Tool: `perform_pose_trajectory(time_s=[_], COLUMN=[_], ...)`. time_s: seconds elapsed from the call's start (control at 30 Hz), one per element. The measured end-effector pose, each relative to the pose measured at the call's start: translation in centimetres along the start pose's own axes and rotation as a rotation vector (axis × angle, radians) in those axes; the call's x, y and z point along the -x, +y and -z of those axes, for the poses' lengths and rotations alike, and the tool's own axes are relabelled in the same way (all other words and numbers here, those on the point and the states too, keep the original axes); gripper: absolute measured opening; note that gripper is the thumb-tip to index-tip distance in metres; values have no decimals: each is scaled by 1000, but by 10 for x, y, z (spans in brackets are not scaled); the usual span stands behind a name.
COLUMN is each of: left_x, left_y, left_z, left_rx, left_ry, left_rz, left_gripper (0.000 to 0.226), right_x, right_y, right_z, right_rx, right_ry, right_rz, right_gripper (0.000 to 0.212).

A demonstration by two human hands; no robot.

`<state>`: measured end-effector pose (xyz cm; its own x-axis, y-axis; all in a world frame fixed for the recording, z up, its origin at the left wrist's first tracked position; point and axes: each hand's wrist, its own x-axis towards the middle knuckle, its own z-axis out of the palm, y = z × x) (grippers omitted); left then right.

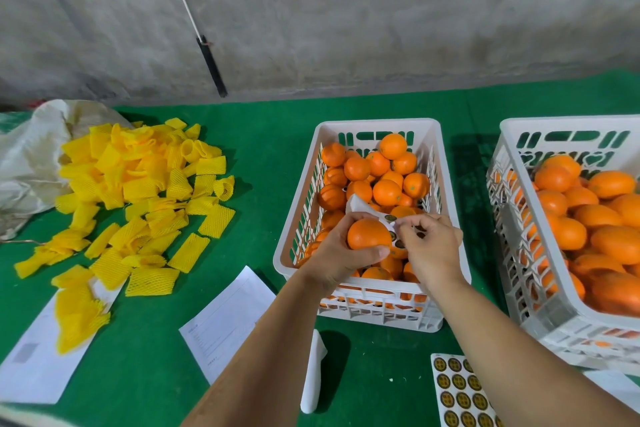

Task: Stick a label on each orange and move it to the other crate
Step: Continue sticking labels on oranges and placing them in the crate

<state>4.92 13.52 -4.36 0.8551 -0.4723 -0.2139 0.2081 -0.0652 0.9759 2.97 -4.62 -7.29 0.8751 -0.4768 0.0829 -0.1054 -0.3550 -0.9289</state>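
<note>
A green-covered surface against a bare concrete wall serves as a fruit-labelling station. At its near edge lie a label sheet of round dark-and-gold stickers, a strip of white backing and two printed papers. Just beyond, over the near end of the middle crate, the left hand is wrapped around an orange, also holding a strip of labels behind it, while the right hand pinches at that strip beside the fruit. The step in hand appears to be peeling a label free; next it must be pressed flat onto the peel and the orange set down in this crate, which seems to hold labelled fruit, though which crate is the receiving one cannot be told for sure. A second crate, at the right edge, is heaped with oranges. Toward the left edge sprawls a pile of yellow foam nets, with a pale sack at the far left corner. A rod leans on the wall.
</note>
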Motion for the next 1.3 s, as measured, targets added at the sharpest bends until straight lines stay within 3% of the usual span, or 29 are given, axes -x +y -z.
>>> perform_pose_trajectory(time_s=[0.13,0.23,0.3,0.4,0.6,0.7,0.8,0.87,1.07,1.17,1.3], left_x=[-2,-4,-5,-7,-13,-14,-15,-14,-18,-19,-19], left_y=[-2,-4,-7,-8,-10,-12,-13,-15,-13,-14,-19], left_z=[-2,-6,-8,-13,-16,-14,-15,-14,-11,-12,-10], left_rx=[-86,-210,-320,-511,-715,-722,-666,-679,-741,-761,-861], left_ry=[54,99,103,75,10,22,69,73,45,44,87], left_rz=[-45,-70,-84,-99,-133,-118,-73,-80,-151,-173,-234], left_gripper=[64,65,65,66,54,58,71,73,48,47,37], right_x=[5,13,22,34,37,38,33,33,38,38,37], right_y=[-6,-10,-13,-8,-5,-6,-7,-7,-8,-10,-13], right_z=[2,8,12,12,9,10,14,13,11,15,10], right_rx=[-33,-64,-117,51,275,206,48,105,230,224,418], right_ry=[127,224,125,-16,-73,-73,47,31,-98,-162,-225], right_rz=[-1,121,253,457,634,586,445,447,538,536,532], right_gripper=[22,19,23,17,11,10,12,12,12,30,46])
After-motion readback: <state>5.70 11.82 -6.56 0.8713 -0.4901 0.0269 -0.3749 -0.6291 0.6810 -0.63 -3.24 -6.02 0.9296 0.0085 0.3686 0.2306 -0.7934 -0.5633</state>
